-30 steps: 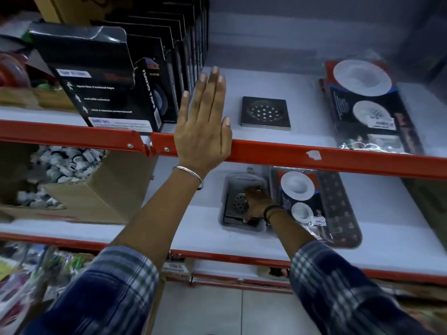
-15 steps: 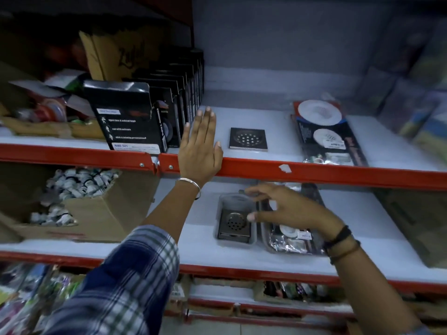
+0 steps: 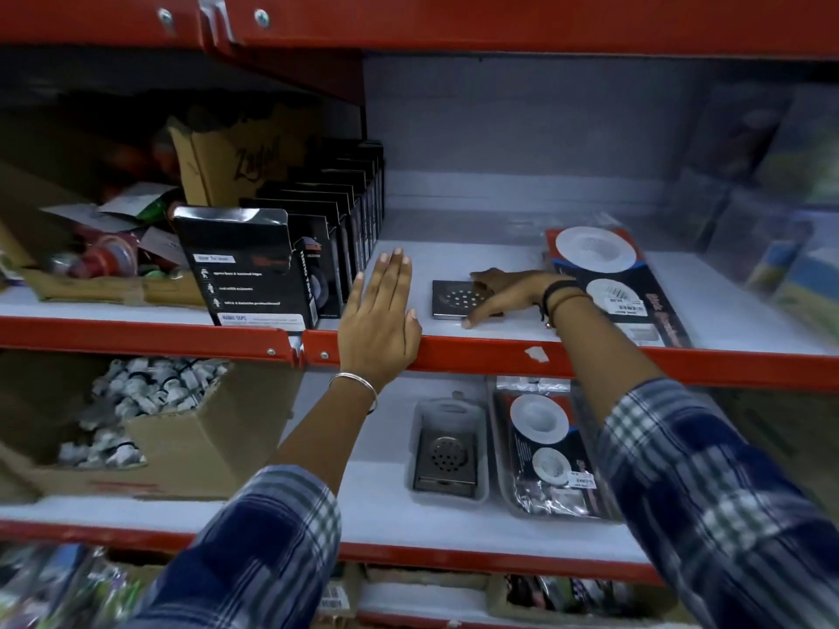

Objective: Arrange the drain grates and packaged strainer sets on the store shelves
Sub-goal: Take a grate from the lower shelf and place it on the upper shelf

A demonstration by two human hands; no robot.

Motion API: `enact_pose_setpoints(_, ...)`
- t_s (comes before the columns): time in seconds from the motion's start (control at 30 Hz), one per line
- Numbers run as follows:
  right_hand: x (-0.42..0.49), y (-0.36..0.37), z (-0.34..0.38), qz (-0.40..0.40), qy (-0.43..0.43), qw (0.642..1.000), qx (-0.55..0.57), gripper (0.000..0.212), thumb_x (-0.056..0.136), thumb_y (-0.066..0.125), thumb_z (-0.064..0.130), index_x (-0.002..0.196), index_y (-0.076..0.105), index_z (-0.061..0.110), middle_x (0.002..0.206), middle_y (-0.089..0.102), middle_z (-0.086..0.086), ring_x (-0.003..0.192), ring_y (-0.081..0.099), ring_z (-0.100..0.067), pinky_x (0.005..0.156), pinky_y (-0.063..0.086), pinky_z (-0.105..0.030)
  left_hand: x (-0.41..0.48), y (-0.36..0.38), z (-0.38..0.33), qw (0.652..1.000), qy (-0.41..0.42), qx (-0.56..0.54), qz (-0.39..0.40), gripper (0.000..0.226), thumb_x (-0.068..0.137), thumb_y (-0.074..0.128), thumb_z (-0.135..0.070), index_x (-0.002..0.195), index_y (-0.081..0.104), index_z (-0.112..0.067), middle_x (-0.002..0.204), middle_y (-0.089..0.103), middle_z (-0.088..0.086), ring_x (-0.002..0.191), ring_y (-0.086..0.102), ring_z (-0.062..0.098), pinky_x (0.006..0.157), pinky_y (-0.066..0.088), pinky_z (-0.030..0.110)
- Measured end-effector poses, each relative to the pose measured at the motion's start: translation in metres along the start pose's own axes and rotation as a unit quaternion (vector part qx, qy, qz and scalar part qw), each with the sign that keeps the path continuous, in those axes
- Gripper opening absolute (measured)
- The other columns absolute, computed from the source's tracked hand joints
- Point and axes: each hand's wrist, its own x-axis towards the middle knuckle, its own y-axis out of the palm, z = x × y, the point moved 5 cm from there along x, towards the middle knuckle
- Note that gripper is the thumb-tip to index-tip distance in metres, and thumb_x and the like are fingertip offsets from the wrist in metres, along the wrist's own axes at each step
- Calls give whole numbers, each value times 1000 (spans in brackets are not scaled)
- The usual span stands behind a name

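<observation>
Right hand (image 3: 508,295) risen to drain grate (image 3: 454,299), fingers spread | strainer pack (image 3: 635,283) beside | left hand (image 3: 379,322) flat

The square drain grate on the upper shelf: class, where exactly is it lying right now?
In the head view the square drain grate lies flat near the upper shelf's front edge, between the left hand and the strainer set, with the right hand on it.

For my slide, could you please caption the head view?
Right hand grasping a loose square drain grate on the upper shelf, left hand flat on the shelf edge.
</observation>
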Motion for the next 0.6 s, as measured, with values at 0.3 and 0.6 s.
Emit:
enact_pose_setpoints(0.3, -29, -10, 22, -125, -103, 987, -24, 40, 70, 68, 58, 75, 51, 22, 107, 46, -9, 90, 48, -22, 67, 39, -30, -1, 0, 1, 1000, 12, -4, -17, 67, 86, 33, -29, 148, 22, -7, 156, 27, 9, 146, 16, 19, 118, 14, 41)
enact_pose_setpoints(0.6, -158, 63, 32, -77, -195, 976, 55, 92, 47, 68, 71, 126, 45, 29, 108, 40, 11, 101, 42, -3, 88, 39, -16, -5, -3, -2, 1000, -11, -6, -20, 64, 88, 31, -28, 148, 22, -7, 156, 28, 9, 145, 24, 23, 118, 18, 44)
